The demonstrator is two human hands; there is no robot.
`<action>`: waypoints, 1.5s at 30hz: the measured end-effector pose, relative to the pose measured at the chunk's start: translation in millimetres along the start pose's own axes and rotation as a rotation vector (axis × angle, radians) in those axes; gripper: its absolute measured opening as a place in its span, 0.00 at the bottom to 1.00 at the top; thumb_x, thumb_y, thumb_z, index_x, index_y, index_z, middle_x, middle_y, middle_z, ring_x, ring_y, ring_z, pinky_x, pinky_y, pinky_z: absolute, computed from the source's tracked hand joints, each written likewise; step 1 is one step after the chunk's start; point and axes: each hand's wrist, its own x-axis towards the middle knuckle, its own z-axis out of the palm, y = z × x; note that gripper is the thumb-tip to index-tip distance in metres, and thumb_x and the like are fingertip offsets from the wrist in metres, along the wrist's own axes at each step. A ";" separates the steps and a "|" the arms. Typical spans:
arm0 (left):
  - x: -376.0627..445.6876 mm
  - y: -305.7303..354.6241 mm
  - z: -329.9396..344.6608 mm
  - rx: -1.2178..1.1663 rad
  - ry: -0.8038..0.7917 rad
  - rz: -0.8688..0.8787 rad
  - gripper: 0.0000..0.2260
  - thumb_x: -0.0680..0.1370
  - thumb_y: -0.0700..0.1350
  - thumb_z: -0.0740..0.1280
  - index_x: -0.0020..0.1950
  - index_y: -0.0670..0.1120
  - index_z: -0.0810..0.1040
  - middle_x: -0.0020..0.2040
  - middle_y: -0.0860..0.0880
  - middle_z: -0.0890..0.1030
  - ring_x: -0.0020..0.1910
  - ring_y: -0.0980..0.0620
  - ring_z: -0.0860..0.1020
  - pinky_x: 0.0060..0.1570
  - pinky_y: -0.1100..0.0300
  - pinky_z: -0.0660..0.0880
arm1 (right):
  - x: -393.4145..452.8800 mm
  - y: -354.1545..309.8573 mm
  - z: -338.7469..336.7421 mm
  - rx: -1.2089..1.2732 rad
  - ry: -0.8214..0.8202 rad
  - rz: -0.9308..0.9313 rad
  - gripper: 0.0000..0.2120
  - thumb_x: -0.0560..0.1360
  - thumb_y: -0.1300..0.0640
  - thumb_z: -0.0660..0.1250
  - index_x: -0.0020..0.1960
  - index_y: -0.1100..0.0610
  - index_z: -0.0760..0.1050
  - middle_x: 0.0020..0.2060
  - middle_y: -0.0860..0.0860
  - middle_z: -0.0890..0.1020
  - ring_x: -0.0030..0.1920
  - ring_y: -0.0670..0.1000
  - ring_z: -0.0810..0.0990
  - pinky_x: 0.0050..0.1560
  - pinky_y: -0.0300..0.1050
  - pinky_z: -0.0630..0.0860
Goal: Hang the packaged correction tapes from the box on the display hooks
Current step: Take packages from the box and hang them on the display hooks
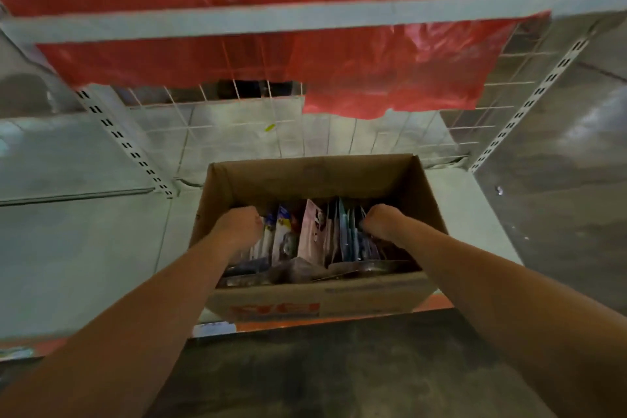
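An open cardboard box (420,193) stands on a low grey shelf, filled with several upright packaged correction tapes (314,231) in pink, white and teal cards. Both my hands reach down into the box. My left hand (239,226) is at the left end of the packs, fingers curled down among them. My right hand (381,220) is at the right end, fingers curled into the teal packs. The fingertips of both are hidden, so I cannot make out exactly what each grips. No display hooks are visible.
A white wire grid panel (258,132) forms the back wall behind the box. Red plastic sheets (390,78) hang over it from above. A grey shelf beam (305,15) crosses overhead. Slotted uprights (125,142) flank the bay. Concrete floor lies to the right.
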 end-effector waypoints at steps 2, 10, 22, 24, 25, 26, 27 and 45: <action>28.9 -4.4 19.3 0.064 -0.068 -0.022 0.11 0.81 0.44 0.59 0.57 0.41 0.76 0.57 0.43 0.78 0.54 0.46 0.76 0.50 0.56 0.71 | 27.1 2.0 13.1 0.039 -0.028 -0.002 0.09 0.80 0.56 0.59 0.45 0.59 0.72 0.41 0.55 0.75 0.42 0.51 0.76 0.50 0.47 0.75; 93.9 -10.2 62.9 0.209 -0.320 -0.149 0.21 0.83 0.39 0.53 0.74 0.34 0.54 0.70 0.39 0.67 0.59 0.45 0.76 0.56 0.55 0.73 | 89.9 0.3 42.9 0.145 -0.243 0.027 0.25 0.79 0.49 0.62 0.71 0.61 0.64 0.67 0.60 0.70 0.63 0.60 0.74 0.53 0.50 0.75; 127.4 -32.1 74.9 -0.078 -0.288 -0.247 0.23 0.81 0.43 0.60 0.73 0.36 0.59 0.62 0.36 0.74 0.42 0.45 0.79 0.47 0.51 0.79 | 110.5 10.9 50.3 0.443 -0.364 0.085 0.24 0.80 0.49 0.60 0.71 0.60 0.63 0.59 0.60 0.72 0.60 0.61 0.74 0.55 0.57 0.76; 130.1 -28.3 76.9 -0.120 -0.260 -0.264 0.26 0.82 0.42 0.59 0.76 0.38 0.53 0.66 0.36 0.71 0.37 0.47 0.77 0.42 0.54 0.78 | 109.6 12.1 48.5 0.477 -0.364 0.084 0.25 0.79 0.50 0.61 0.71 0.60 0.62 0.59 0.60 0.72 0.58 0.61 0.74 0.56 0.56 0.76; 131.3 -26.7 77.9 -0.138 -0.253 -0.260 0.26 0.82 0.42 0.59 0.76 0.38 0.52 0.66 0.36 0.71 0.37 0.48 0.77 0.41 0.55 0.77 | 109.5 12.3 47.9 0.479 -0.364 0.079 0.25 0.79 0.51 0.62 0.71 0.60 0.62 0.62 0.60 0.72 0.58 0.60 0.74 0.57 0.56 0.75; 134.5 -26.1 79.0 -0.157 -0.249 -0.246 0.24 0.81 0.41 0.60 0.75 0.39 0.55 0.62 0.36 0.74 0.36 0.48 0.76 0.41 0.55 0.77 | 109.7 12.5 47.1 0.476 -0.359 0.070 0.25 0.78 0.50 0.63 0.71 0.60 0.63 0.64 0.61 0.71 0.59 0.60 0.73 0.58 0.56 0.75; 135.7 -24.9 79.7 -0.179 -0.237 -0.234 0.19 0.81 0.39 0.60 0.71 0.38 0.62 0.55 0.37 0.77 0.36 0.47 0.76 0.40 0.54 0.77 | 109.4 12.5 46.5 0.474 -0.345 0.066 0.25 0.78 0.50 0.63 0.71 0.61 0.63 0.65 0.61 0.70 0.59 0.60 0.73 0.59 0.55 0.75; 125.4 -14.0 81.2 -0.452 -0.293 -0.235 0.13 0.82 0.34 0.53 0.39 0.40 0.67 0.33 0.42 0.75 0.32 0.48 0.74 0.35 0.53 0.75 | 100.4 11.6 50.0 0.456 -0.188 0.056 0.29 0.76 0.51 0.66 0.71 0.62 0.62 0.68 0.59 0.69 0.66 0.59 0.69 0.55 0.48 0.69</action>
